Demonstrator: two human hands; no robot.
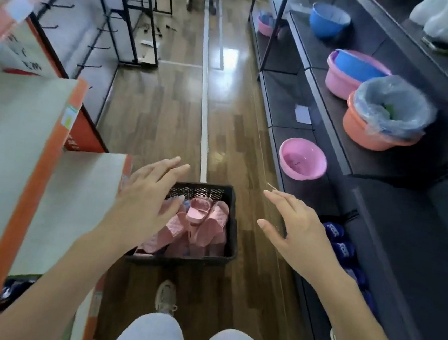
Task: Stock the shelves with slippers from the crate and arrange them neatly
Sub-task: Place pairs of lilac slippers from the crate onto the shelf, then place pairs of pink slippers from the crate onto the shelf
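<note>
Slippers (199,227), pink and soft-looking with a ribbed, quilted surface, lie jumbled in a black plastic crate (233,219) at lower centre of the frame. The crate is rectangular with perforated mesh walls and sits on glossy wood-plank floor (168,116), its long axis running away up the aisle. One smoother pink slipper on top of the heap tilts, toe toward the lower left; the rest point every which way.

Both hands hover above with fingers spread and nothing in them: the left hand (144,206) over the crate's left side, the right hand (297,236) to the right of the crate, over the floor.

Dark metal shelves (327,151) along the right carry round plastic basins (302,163) in pink, blue and orange. Dark blue slippers (343,248) line the bottom shelf at lower right.
</note>
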